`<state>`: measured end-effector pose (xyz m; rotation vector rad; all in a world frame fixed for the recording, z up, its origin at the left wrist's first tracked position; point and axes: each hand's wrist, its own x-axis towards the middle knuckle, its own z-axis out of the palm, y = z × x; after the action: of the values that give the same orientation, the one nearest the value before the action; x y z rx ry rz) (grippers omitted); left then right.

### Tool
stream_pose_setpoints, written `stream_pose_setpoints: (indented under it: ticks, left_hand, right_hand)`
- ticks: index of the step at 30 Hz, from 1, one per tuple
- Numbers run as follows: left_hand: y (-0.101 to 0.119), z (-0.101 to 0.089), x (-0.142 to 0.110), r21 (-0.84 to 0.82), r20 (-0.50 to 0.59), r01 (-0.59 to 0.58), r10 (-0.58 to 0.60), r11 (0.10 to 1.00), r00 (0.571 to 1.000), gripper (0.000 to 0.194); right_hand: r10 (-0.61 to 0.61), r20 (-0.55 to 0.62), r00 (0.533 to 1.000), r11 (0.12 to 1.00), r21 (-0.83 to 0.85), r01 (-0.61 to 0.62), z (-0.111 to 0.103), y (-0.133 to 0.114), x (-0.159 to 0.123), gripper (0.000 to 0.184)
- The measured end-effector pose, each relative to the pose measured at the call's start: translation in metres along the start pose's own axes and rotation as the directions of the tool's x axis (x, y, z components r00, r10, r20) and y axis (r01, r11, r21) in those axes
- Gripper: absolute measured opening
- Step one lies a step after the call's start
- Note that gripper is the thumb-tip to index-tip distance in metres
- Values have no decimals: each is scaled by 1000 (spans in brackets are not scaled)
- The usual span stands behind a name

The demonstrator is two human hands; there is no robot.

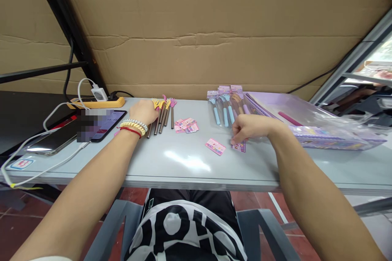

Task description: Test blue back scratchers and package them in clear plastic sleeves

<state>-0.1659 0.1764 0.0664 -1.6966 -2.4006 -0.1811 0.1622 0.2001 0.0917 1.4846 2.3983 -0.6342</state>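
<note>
My left hand [143, 111] is curled over the left end of a bunch of back scratchers [162, 116]; they have metal rods and small yellow and pink hand-shaped heads. One rod [149, 131] sticks out from under this hand, whose fingertips are partly hidden. At the right, my right hand [249, 127] pinches the edge of a small purple printed card [240, 147] on the table. Left of it lies a single pink card [215, 146]. Several more cards [186, 125] form a loose pile between the hands. Behind my right hand are bagged back scratchers [226, 110] with blue, purple and orange-brown handles and printed headers.
A purple open box [337, 140] with clear plastic film stands at the right. To the left lie two phones [105, 128], white cables [65, 159] and a yellow power strip [118, 102]. A cardboard wall [196, 61] closes off the back of the table [171, 163].
</note>
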Motion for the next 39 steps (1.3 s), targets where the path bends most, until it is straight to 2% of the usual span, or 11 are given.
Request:
stream_pose_setpoints:
  ticks: [2, 6, 12, 20, 27, 29, 30, 34, 36, 39]
  left_hand:
    - [3, -2, -2, -8, -22, -16, 16, 1000, 1000, 48]
    - [8, -5, -6, -33, -47, -51, 49, 998, 998, 45]
    - [12, -6, -10, -50, -58, -88, 85, 995, 995, 39]
    - [19, -12, -19, -68, -45, -144, 141, 987, 989, 35]
    - [31, -9, -28, -61, -78, -240, 235, 969, 969, 28]
    - [35, -7, -31, -81, -86, -337, 330, 938, 940, 28]
    - [36, -5, -32, -95, -87, -408, 400, 908, 912, 29]
    - [42, 4, -34, -156, -68, -681, 680, 715, 730, 35]
    - [44, 8, -34, -188, -47, -736, 742, 651, 668, 38]
    - [44, 12, -33, -228, -22, -764, 781, 603, 624, 40]
  right_hand:
    - [42, 34, 999, 998, -43, -40, 0, 3, 0, 30]
    - [119, -19, 993, 984, -128, -121, 1, 6, 3, 32]
    - [179, -51, 983, 970, -157, -184, 3, -1, 2, 36]
    - [97, -137, 986, 974, -190, -122, 12, -6, 15, 42]
    - [62, -121, 991, 987, -137, -78, 12, -9, 15, 47]
    - [68, -119, 991, 989, -123, -83, 10, -9, 13, 52]
    - [70, -120, 990, 989, -121, -84, 10, -8, 12, 57]
    - [25, -120, 992, 995, -96, -37, 10, -4, 13, 71]
    - [-16, -121, 992, 997, -80, 6, 11, -4, 14, 71]
    - [-61, -119, 991, 997, -61, 54, 11, -6, 13, 66]
